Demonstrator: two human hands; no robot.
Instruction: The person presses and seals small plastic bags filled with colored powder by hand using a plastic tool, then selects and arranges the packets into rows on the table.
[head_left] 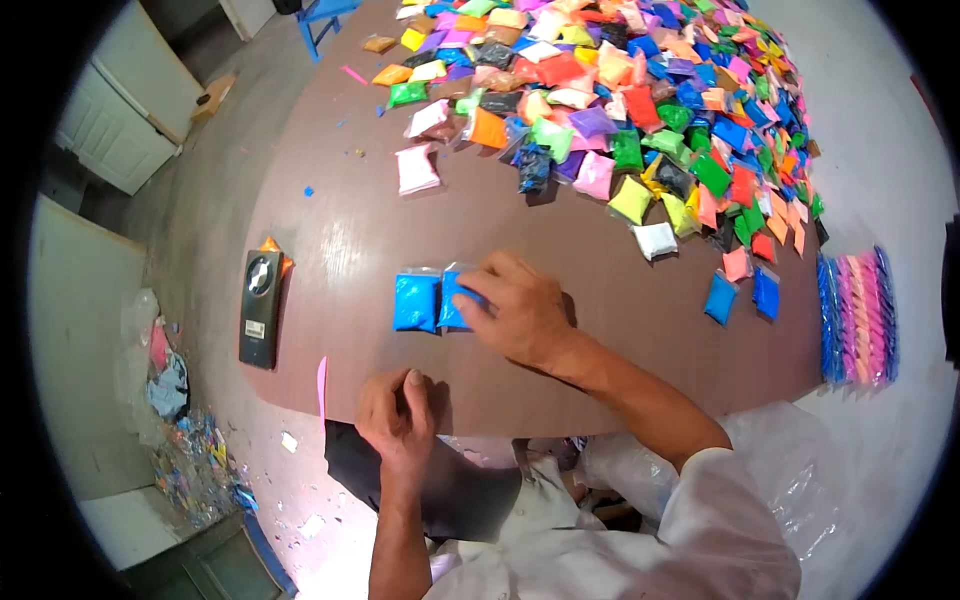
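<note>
Two small blue packets in clear film lie side by side on the brown table [340, 300]. Nothing covers the left blue packet [415, 302]. Over the right-hand blue packet [450, 307] is my right hand [520, 310], its thumb and bent fingers closed on that packet's right side and hiding part of it. My left hand [396, 415] rests at the table's near edge, below the packets, with its fingers curled in and no object showing in it.
A large heap of multicoloured packets [640, 110] covers the far right. A pink packet [417, 170] lies apart from it. A dark phone [261, 308] and a pink plastic knife [322, 390] are at left. Stacked packet strips [860, 318] stand at the right edge.
</note>
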